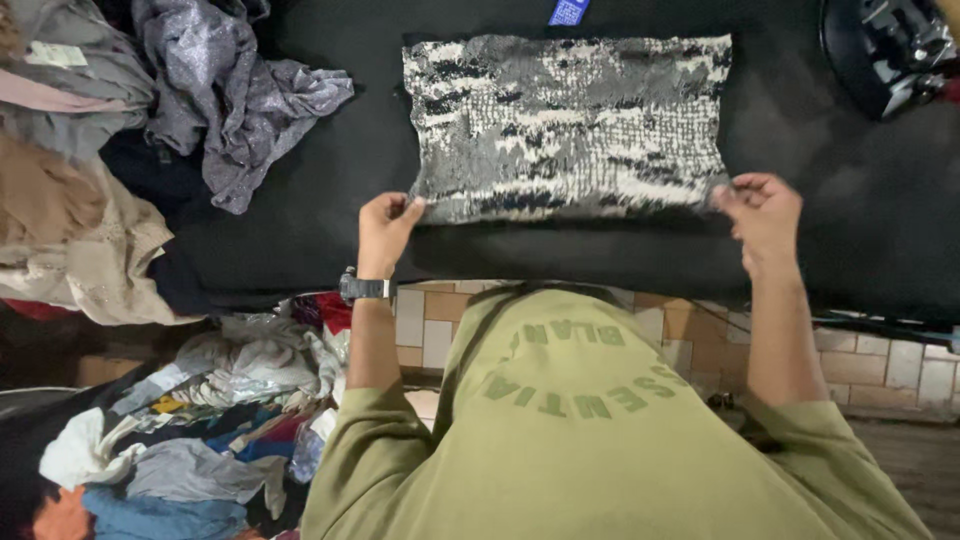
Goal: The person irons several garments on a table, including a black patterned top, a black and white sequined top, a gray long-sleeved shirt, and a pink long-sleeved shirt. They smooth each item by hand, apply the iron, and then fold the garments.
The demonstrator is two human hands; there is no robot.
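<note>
At frame center, my left hand (385, 228) and right hand (762, 212) each pinching a near corner of the cloth (566, 125).

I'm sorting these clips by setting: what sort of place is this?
Probably a garment-folding or ironing workstation: a patterned grey cloth spread on a black padded table, and clothes heaped on the floor.

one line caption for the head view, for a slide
Both hands, left and right, pinch the near corners of a folded patterned cloth on a black table.
</note>
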